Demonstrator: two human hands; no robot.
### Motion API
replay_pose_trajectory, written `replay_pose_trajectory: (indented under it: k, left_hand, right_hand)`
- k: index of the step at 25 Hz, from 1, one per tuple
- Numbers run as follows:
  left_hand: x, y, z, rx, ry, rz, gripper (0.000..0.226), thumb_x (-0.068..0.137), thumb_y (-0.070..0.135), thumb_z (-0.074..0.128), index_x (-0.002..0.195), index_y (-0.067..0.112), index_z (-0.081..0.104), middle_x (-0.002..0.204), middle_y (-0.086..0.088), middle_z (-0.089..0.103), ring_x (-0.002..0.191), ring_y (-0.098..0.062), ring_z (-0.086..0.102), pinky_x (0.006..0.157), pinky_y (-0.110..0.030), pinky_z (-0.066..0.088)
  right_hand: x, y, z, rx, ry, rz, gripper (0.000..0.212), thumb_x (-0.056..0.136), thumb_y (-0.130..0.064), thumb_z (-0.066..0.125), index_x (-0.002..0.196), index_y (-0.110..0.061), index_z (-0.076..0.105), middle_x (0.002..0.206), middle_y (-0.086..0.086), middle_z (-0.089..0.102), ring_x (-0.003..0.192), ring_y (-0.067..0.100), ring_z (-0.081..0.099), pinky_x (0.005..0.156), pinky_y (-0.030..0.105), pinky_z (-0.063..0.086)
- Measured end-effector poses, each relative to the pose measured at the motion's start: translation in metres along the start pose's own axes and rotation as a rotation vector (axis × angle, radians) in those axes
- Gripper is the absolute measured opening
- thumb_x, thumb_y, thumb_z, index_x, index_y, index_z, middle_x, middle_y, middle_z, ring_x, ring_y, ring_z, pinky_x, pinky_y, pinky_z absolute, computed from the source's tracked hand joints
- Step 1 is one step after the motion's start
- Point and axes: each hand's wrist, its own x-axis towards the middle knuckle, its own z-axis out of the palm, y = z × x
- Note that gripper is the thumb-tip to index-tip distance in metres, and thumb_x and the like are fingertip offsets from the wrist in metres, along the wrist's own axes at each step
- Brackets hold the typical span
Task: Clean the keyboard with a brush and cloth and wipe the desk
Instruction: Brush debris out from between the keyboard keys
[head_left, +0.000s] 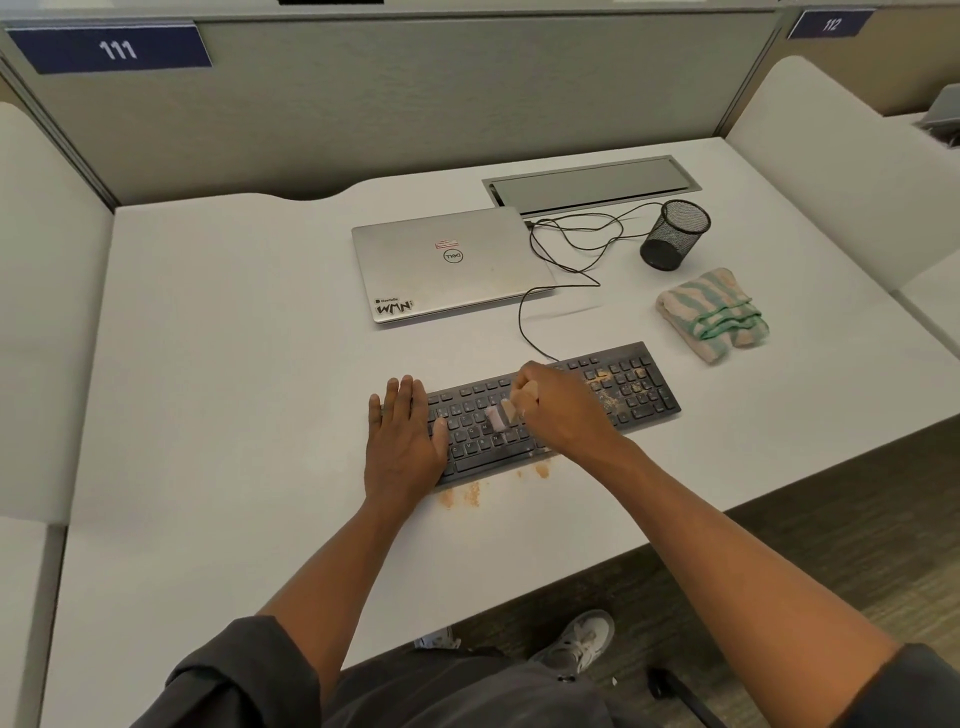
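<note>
A black keyboard (631, 387) lies on the white desk (223, 364), dusted with tan crumbs on its right keys. My left hand (402, 439) rests flat with straight fingers on the keyboard's left end. My right hand (558, 408) grips a small brush (506, 413) with a pale wooden handle, its bristles down on the middle keys. Tan crumbs (465, 493) lie on the desk along the keyboard's near edge. A folded cloth (714, 312) with green and beige stripes sits on the desk beyond the keyboard's right end.
A shut silver laptop (447, 265) lies behind the keyboard. The keyboard's black cable (566, 249) loops toward a metal cable hatch (592, 184). A black mesh pen cup (675, 234) stands at the back right. Grey partitions enclose the desk.
</note>
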Motion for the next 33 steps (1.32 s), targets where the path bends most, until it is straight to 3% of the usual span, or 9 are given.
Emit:
replay_pose_trajectory:
  k: [4, 6, 10, 15, 19, 21, 26, 30, 33]
  left_hand:
    - [0.000, 0.001, 0.000, 0.003, 0.010, 0.006, 0.079, 0.094, 0.048, 0.013, 0.158, 0.003, 0.023, 0.166, -0.015, 0.023, 0.156, -0.029, 0.012, 0.127, -0.043, -0.003]
    - [0.000, 0.000, 0.000, 0.005, 0.007, 0.004, 0.080, 0.094, 0.049, 0.012, 0.158, 0.003, 0.022, 0.166, -0.015, 0.022, 0.156, -0.028, 0.011, 0.127, -0.043, -0.003]
    - [0.000, 0.000, 0.000, 0.005, -0.001, 0.003, 0.081, 0.093, 0.050, 0.011, 0.159, 0.003, 0.021, 0.166, -0.015, 0.022, 0.156, -0.028, 0.011, 0.127, -0.043, -0.004]
    - [0.001, 0.000, 0.001, 0.001, 0.003, 0.000, 0.081, 0.093, 0.050, 0.011, 0.159, 0.003, 0.022, 0.166, -0.014, 0.022, 0.156, -0.028, 0.011, 0.127, -0.044, -0.003]
    - [0.001, 0.000, 0.000, 0.002, 0.008, 0.004, 0.081, 0.093, 0.049, 0.011, 0.158, 0.003, 0.023, 0.166, -0.015, 0.023, 0.156, -0.028, 0.012, 0.127, -0.044, -0.001]
    - [0.001, 0.000, 0.001, 0.008, 0.003, 0.004, 0.080, 0.094, 0.049, 0.012, 0.158, 0.003, 0.023, 0.166, -0.015, 0.022, 0.156, -0.028, 0.011, 0.127, -0.044, -0.001]
    - [0.000, 0.000, 0.001, 0.004, 0.003, -0.001, 0.080, 0.095, 0.050, 0.012, 0.159, 0.003, 0.023, 0.166, -0.014, 0.022, 0.156, -0.027, 0.010, 0.127, -0.044, -0.002]
    - [0.000, 0.000, 0.001, 0.007, -0.001, -0.005, 0.079, 0.095, 0.050, 0.012, 0.159, 0.003, 0.022, 0.167, -0.014, 0.021, 0.156, -0.027, 0.009, 0.127, -0.044, -0.002]
    - [0.000, 0.000, 0.000, 0.009, -0.009, -0.007, 0.079, 0.096, 0.050, 0.011, 0.159, 0.004, 0.020, 0.167, -0.013, 0.019, 0.156, -0.026, 0.007, 0.127, -0.043, -0.004]
  right_hand:
    - [0.004, -0.001, -0.001, -0.187, -0.143, 0.026, 0.018, 0.092, -0.015, 0.049, 0.091, -0.007, 0.065, 0.086, 0.006, 0.068, 0.080, 0.023, 0.064, 0.067, 0.033, 0.050]
    - [0.009, -0.004, -0.006, -0.184, -0.136, 0.024, 0.021, 0.092, -0.014, 0.049, 0.091, -0.003, 0.067, 0.086, 0.010, 0.070, 0.081, 0.025, 0.066, 0.070, 0.036, 0.052]
    - [0.005, -0.011, -0.008, -0.048, -0.125, 0.003, 0.019, 0.098, -0.019, 0.046, 0.098, -0.011, 0.063, 0.091, 0.003, 0.067, 0.080, 0.017, 0.060, 0.062, 0.027, 0.044]
    - [0.010, -0.011, -0.015, -0.230, -0.276, 0.002, 0.020, 0.097, -0.015, 0.051, 0.091, -0.005, 0.067, 0.091, 0.009, 0.068, 0.082, 0.023, 0.061, 0.063, 0.029, 0.043]
    - [0.001, -0.013, -0.017, 0.111, -0.299, -0.032, 0.013, 0.097, -0.017, 0.058, 0.096, -0.019, 0.071, 0.078, -0.010, 0.063, 0.070, 0.005, 0.054, 0.061, 0.022, 0.038]
    - [-0.001, -0.008, -0.010, 0.087, -0.336, -0.004, 0.013, 0.097, -0.016, 0.059, 0.095, -0.020, 0.072, 0.081, -0.008, 0.065, 0.071, 0.006, 0.054, 0.063, 0.023, 0.039]
    - [0.008, 0.002, -0.020, -0.259, -0.242, 0.043, 0.014, 0.095, -0.010, 0.056, 0.098, -0.014, 0.069, 0.094, 0.002, 0.069, 0.077, 0.012, 0.061, 0.066, 0.023, 0.050]
    - [0.001, -0.005, -0.018, -0.002, -0.261, 0.048, 0.013, 0.096, -0.011, 0.059, 0.096, -0.014, 0.072, 0.087, -0.003, 0.068, 0.074, 0.009, 0.058, 0.058, 0.020, 0.042]
    - [-0.001, 0.004, -0.012, -0.084, -0.251, 0.091, 0.013, 0.097, -0.014, 0.060, 0.098, -0.019, 0.072, 0.086, -0.004, 0.068, 0.069, 0.007, 0.056, 0.056, 0.022, 0.039]
